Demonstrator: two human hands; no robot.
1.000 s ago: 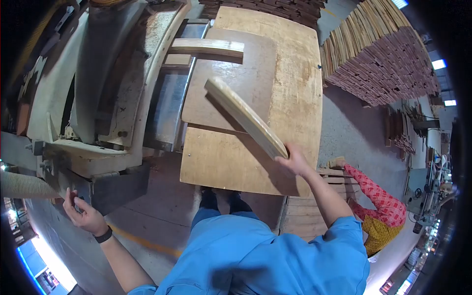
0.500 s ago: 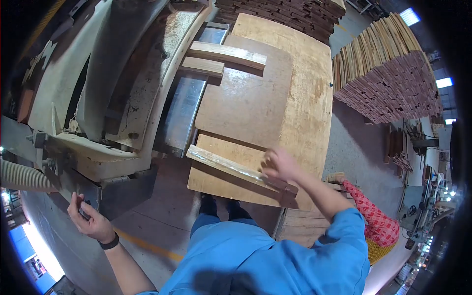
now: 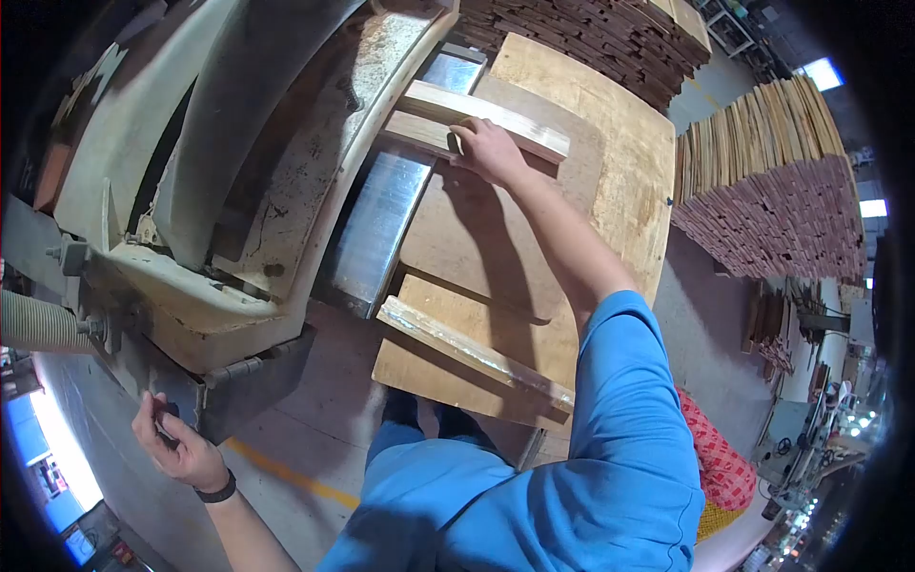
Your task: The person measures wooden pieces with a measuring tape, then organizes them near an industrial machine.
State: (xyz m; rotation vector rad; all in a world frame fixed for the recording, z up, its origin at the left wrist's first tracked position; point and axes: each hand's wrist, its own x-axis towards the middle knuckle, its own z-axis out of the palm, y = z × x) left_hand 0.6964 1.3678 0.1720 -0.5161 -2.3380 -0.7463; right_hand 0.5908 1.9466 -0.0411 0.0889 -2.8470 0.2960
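My right hand [image 3: 490, 151] reaches across the bench, its fingers closed around the near end of a short wooden block [image 3: 417, 133]. Right behind that block lies a longer pale wooden strip [image 3: 496, 116], its left end at the machine. Nearer my body, a narrow wooden strip [image 3: 467, 345] with a shiny, whitish streak along its top lies at a slant on the board. My left hand [image 3: 181, 450] hangs beside the machine's lower corner, loosely curled with gaps between fingers and thumb. I can make out nothing held in it.
A large machine [image 3: 286, 181] with a metal bed plate [image 3: 375, 229] stands to the left, a ribbed hose [image 3: 43, 322] below it. The plywood bench top [image 3: 634, 181] extends right. Stacked boards [image 3: 762, 181] stand beyond. A person in red patterned clothing [image 3: 717, 448] is at lower right.
My right hand has moved away from the slanted near strip, up and across the bench, and taken hold of the short block's end. My left hand has stayed nearly in place. The view has shifted slightly.
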